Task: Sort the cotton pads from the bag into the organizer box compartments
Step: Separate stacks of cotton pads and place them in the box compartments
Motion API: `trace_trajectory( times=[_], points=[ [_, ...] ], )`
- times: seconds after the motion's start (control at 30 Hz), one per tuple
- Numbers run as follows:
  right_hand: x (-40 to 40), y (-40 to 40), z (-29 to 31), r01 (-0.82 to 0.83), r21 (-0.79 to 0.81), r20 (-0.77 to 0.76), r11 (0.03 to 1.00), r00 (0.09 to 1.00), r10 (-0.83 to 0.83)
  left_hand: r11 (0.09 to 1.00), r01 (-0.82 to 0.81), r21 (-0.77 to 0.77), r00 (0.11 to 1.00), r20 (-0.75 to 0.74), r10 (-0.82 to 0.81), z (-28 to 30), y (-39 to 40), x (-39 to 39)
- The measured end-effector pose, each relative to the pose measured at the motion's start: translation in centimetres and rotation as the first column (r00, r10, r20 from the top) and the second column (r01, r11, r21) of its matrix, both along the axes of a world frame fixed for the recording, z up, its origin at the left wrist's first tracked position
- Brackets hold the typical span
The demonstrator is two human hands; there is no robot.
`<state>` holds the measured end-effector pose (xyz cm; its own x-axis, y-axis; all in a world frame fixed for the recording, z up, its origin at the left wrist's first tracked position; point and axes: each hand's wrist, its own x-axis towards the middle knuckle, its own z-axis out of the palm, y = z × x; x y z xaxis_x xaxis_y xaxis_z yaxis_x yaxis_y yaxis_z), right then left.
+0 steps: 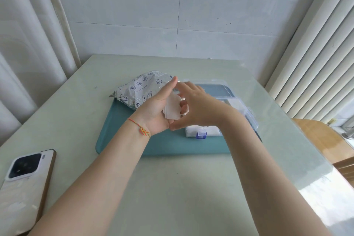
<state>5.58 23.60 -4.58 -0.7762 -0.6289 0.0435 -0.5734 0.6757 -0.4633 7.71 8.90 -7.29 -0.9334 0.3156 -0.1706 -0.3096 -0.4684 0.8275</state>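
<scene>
Lower left of the frame: a white smartphone [23, 184] in a brown-edged case lies camera side up on the pale green table [172, 197], well apart from the work area. Two bare forearms rise from the bottom edge and meet just above the frame's centre.

Centre: a teal tray [162, 145] rests on the table. Above its middle, the left hand [159, 109], with a red-and-yellow string bracelet [140, 129] at the wrist, cups a small stack of white cotton pads [172, 108]; its palm faces right, its fingers curl behind the stack and its thumb points up. The right hand [197, 107] meets the left from the right side, fingers curled over the stack and thumb touching the heel of the left palm; whether it actually pinches a pad cannot be told, since the contact is hidden.

Centre right, below and behind the right hand: a clear plastic organizer box [247, 113] stands on the tray, its lid [222, 90] open towards the far side. The near compartment holds white pads [203, 130] beside a blue latch [201, 134]; another compartment further right also shows white contents.

Centre left, behind the left hand: the silver printed bag [139, 88] lies on the tray's far left corner, its open end towards the hands.

Background: a white tiled wall [172, 5], with curtains [24, 44] at left and a ribbed white radiator [316, 53] at right.
</scene>
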Motion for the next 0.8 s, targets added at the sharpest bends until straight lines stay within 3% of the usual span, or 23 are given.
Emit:
trace_trajectory(
  times=[0.13, 0.5, 0.67, 0.8],
  points=[
    [-0.42, -0.11, -0.3, 0.022, -0.058, -0.027, 0.998, 0.999, -0.024, 0.996, 0.085, 0.039, 0.996, -0.037, -0.084, -0.27, -0.27, -0.13],
    [-0.14, -0.35, -0.17, 0.029, -0.08, -0.022, 0.996, 0.999, -0.031, 0.99, 0.007, 0.139, 0.994, 0.11, -0.022, -0.28, -0.31, -0.3],
    [0.0, -0.36, 0.07, 0.068, -0.056, -0.057, 0.996, 0.996, -0.072, 0.981, 0.019, 0.194, 0.996, 0.079, -0.035, -0.11, -0.17, -0.2],
    [0.07, -0.39, 0.09, 0.089, -0.006, -0.081, 0.996, 0.993, -0.089, 0.99, 0.029, 0.139, 0.999, 0.028, -0.033, -0.12, -0.24, -0.19]
  ],
)
